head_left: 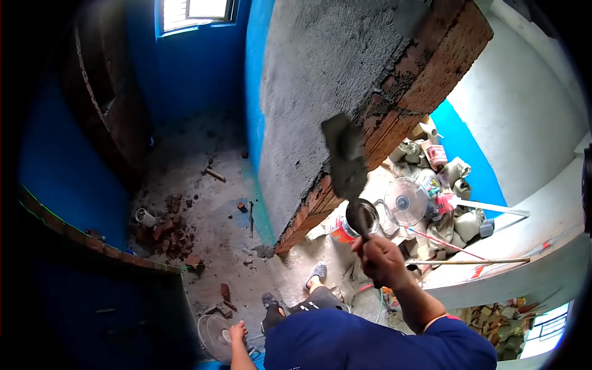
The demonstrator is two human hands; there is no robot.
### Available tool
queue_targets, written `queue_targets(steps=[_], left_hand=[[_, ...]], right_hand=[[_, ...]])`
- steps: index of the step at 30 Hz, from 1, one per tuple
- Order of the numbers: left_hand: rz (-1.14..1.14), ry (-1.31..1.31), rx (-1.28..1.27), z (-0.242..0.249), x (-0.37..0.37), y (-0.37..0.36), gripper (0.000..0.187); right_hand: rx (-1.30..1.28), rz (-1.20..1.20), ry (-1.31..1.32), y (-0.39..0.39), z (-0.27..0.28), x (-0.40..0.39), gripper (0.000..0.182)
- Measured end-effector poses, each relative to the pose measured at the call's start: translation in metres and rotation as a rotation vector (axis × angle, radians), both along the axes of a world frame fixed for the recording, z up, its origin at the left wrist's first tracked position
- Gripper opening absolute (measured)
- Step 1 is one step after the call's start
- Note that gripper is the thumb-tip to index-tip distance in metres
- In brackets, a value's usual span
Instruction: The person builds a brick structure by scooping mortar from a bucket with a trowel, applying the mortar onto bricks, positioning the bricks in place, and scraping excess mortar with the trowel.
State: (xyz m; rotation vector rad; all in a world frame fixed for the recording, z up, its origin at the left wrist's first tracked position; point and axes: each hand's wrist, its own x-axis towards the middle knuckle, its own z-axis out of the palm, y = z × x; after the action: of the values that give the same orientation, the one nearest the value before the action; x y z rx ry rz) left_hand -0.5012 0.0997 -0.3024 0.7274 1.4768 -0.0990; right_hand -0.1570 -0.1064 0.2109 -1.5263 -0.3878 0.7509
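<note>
My right hand (380, 260) is closed around the handle of a trowel (346, 157), raised with its blade up in front of the brick wall edge (401, 117). Grey mortar covers the blade. Left of that edge, rough grey plaster (320, 68) coats the wall face. Below the trowel stands a bucket (343, 229) with a red and white side, partly behind the tool. Low in the view, my left hand (238, 331) is beside a round fan (216, 338); its fingers are small, and whether they touch the fan is unclear.
Broken bricks (174, 231) and a white container (145, 217) lie on the left floor, with a hammer (215, 175) farther back. At right are another fan (405, 201), sacks (467, 226) and a long pole (475, 261). My slippered feet are near the wall's lower end.
</note>
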Motion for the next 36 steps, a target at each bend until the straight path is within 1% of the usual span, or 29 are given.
queue_targets(steps=[1,3,6,8,10,12,13,14,16,17,18,20,22,24,26,28,29,30,32,33,34,36], left_hand=[[0.005,0.035,0.0,0.001,0.001,-0.002,0.022],[-0.011,0.024,0.01,0.003,0.003,0.001,0.023],[-0.055,0.004,0.007,0.006,0.002,0.01,0.027],[-0.008,-0.046,0.029,0.01,0.003,0.015,0.028],[-0.008,-0.044,0.02,0.015,0.002,0.018,0.027],[0.015,-0.005,0.081,0.01,0.0,0.019,0.026],[-0.059,-0.009,0.058,0.009,-0.004,0.021,0.026],[-0.056,-0.007,0.053,0.006,-0.006,0.024,0.026],[-0.043,-0.063,0.026,0.0,-0.013,0.022,0.026],[0.011,-0.059,0.052,0.012,-0.012,0.019,0.029],[0.016,-0.054,0.041,0.014,-0.01,0.017,0.029],[0.033,-0.054,0.048,0.018,-0.01,0.014,0.027],[0.057,-0.058,0.046,0.006,-0.012,0.01,0.024],[0.071,-0.069,0.04,-0.003,-0.013,0.006,0.022],[0.062,-0.082,0.04,-0.008,-0.011,0.001,0.022],[0.073,-0.108,0.027,-0.008,-0.008,-0.003,0.022],[0.055,-0.067,0.044,-0.003,-0.003,-0.006,0.022],[0.059,-0.07,0.037,-0.017,-0.005,-0.009,0.022],[-0.015,-0.076,0.057,-0.042,-0.006,-0.012,0.023],[0.041,-0.046,0.063,-0.011,0.004,-0.012,0.021],[0.042,-0.049,0.058,-0.014,0.005,-0.013,0.021],[0.066,-0.109,0.036,-0.016,0.007,-0.01,0.021]], right_hand=[[-0.029,0.035,-0.01,-0.001,-0.01,0.002,0.026],[-0.077,0.088,0.011,-0.002,-0.031,0.008,0.028],[-0.116,0.06,0.196,0.003,-0.036,0.009,0.033],[-0.132,0.046,0.246,0.007,-0.032,0.01,0.034],[-0.003,0.01,0.44,0.007,-0.031,0.014,0.036],[0.014,-0.019,0.468,0.007,-0.03,0.016,0.038],[0.077,-0.044,0.531,0.004,-0.026,0.019,0.039],[0.138,-0.069,0.594,0.001,-0.023,0.021,0.04],[0.18,-0.045,0.58,-0.003,-0.014,0.022,0.042],[0.178,-0.073,0.558,-0.005,-0.009,0.021,0.042],[0.175,-0.103,0.535,-0.007,-0.004,0.021,0.042],[0.237,-0.078,0.512,-0.01,0.009,0.021,0.042],[0.258,-0.067,0.478,-0.012,0.02,0.019,0.043],[0.246,-0.078,0.372,-0.015,0.029,0.015,0.044],[0.285,-0.079,0.286,-0.017,0.029,0.01,0.043],[0.322,-0.027,0.242,-0.015,0.025,0.007,0.041],[0.287,-0.006,0.237,-0.014,0.02,0.004,0.038],[0.221,-0.039,0.254,-0.011,0.017,0.001,0.034],[0.09,-0.06,0.331,0.001,0.013,-0.005,0.032],[0.074,-0.022,0.342,0.006,0.003,-0.004,0.031],[-0.01,-0.01,0.376,0.014,0.0,-0.004,0.03],[-0.092,-0.074,0.439,0.025,-0.011,-0.002,0.027]])
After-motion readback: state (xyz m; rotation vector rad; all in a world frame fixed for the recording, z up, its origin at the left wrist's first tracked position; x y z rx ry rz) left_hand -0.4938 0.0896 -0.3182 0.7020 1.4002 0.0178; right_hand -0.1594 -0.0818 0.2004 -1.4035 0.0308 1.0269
